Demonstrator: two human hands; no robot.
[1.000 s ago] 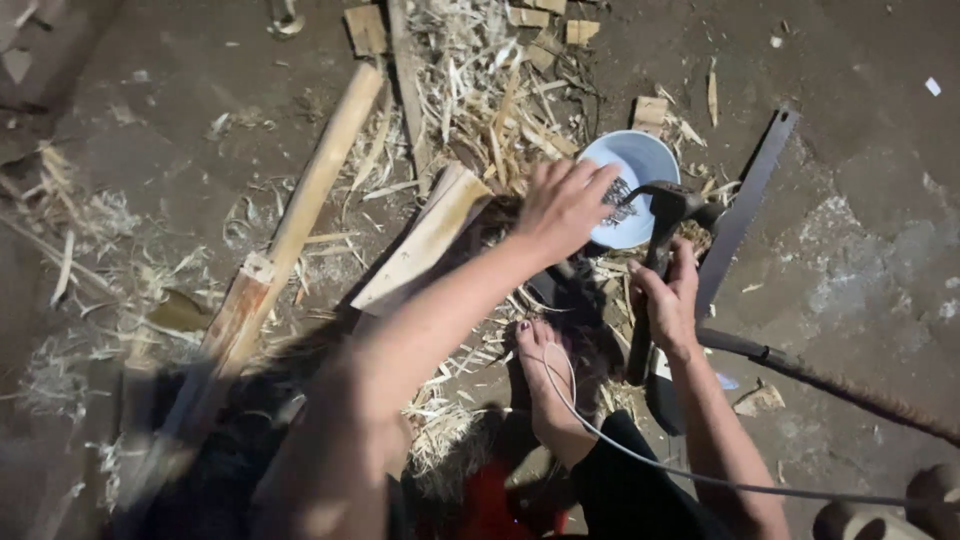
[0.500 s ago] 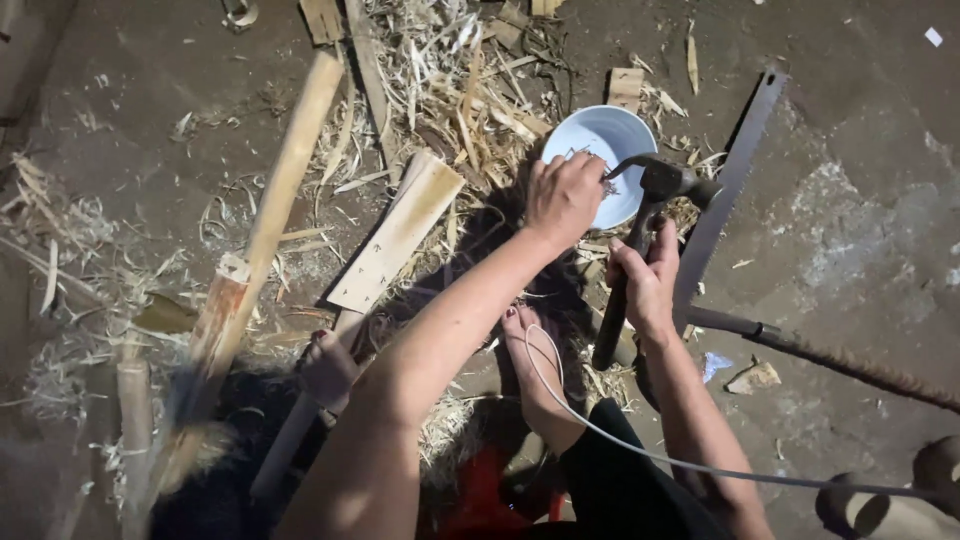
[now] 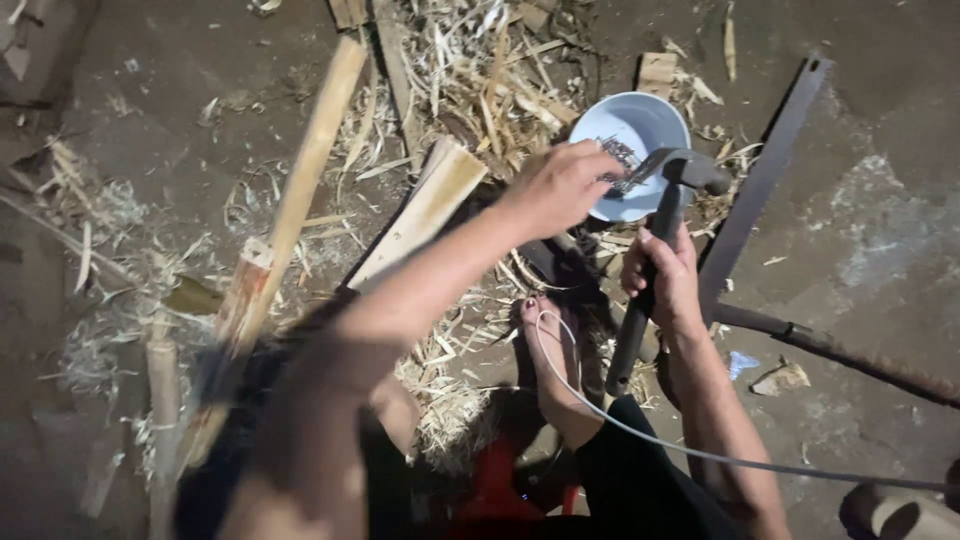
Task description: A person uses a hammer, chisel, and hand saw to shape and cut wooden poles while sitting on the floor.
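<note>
A white bowl [image 3: 650, 118] sits on the dirt floor with small metal nails [image 3: 620, 155] inside. My left hand [image 3: 558, 187] reaches over the bowl's near rim, fingers curled with the tips at the nails; whether it holds any cannot be made out. My right hand [image 3: 665, 272] grips the dark handle of a hammer [image 3: 672, 190], whose head rests over the bowl's right edge. My bare foot [image 3: 553, 360] lies just below both hands.
A pale wooden plank [image 3: 430, 205] and a long wooden pole [image 3: 305, 175] lie to the left among wood shavings [image 3: 480, 60]. A dark flat metal bar [image 3: 765, 180] and a rusty rod [image 3: 860, 355] lie to the right. A thin cable [image 3: 660, 442] crosses my leg.
My left hand has drawn back slightly from the bowl's middle toward its near rim. My right hand keeps its hold on the hammer, which stays in place.
</note>
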